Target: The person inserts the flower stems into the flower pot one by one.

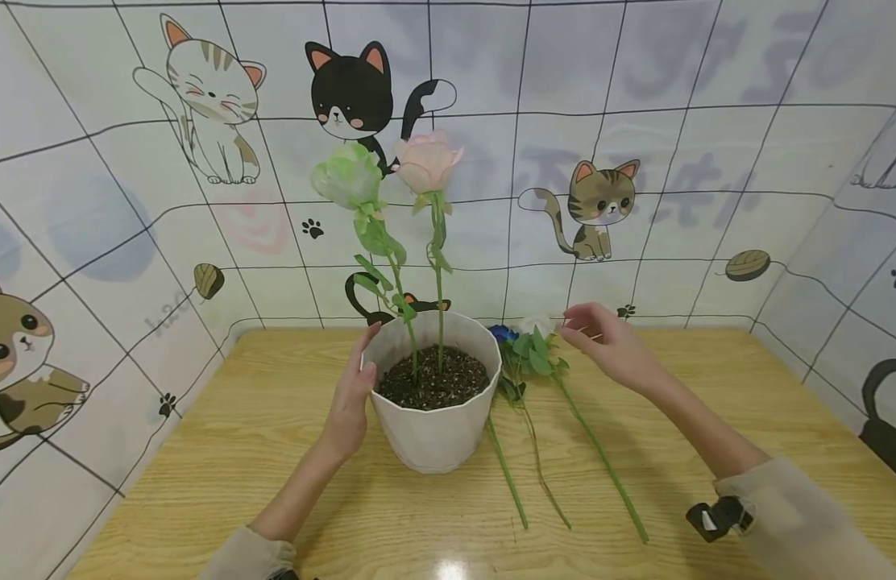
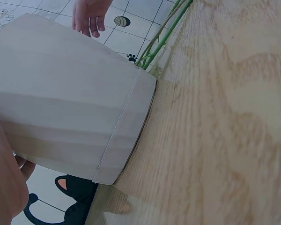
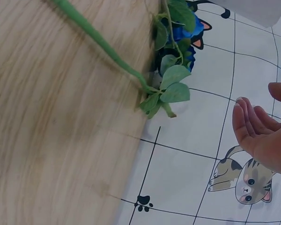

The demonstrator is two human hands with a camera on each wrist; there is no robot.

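Note:
A white pot (image 1: pixel 433 439) filled with dark soil stands on the table, with a green-white rose (image 1: pixel 349 177) and a pink rose (image 1: pixel 428 163) upright in it. My left hand (image 1: pixel 348 411) rests against the pot's left side, its fingers stretched along the wall and the thumb at the rim. To the right of the pot lie a blue rose (image 1: pixel 503 333) and a white rose (image 1: pixel 537 325), partly hidden by leaves. My right hand (image 1: pixel 600 338) hovers just right of the white rose, fingers loosely bent, with nothing in it.
Several green stems (image 1: pixel 600 451) stretch over the wooden table (image 1: pixel 274 451) toward its front. A cloth (image 1: pixel 477 242) printed with cats hangs behind the table and along its sides. A dark shape of the print (image 1: pixel 886 435) shows at the far right.

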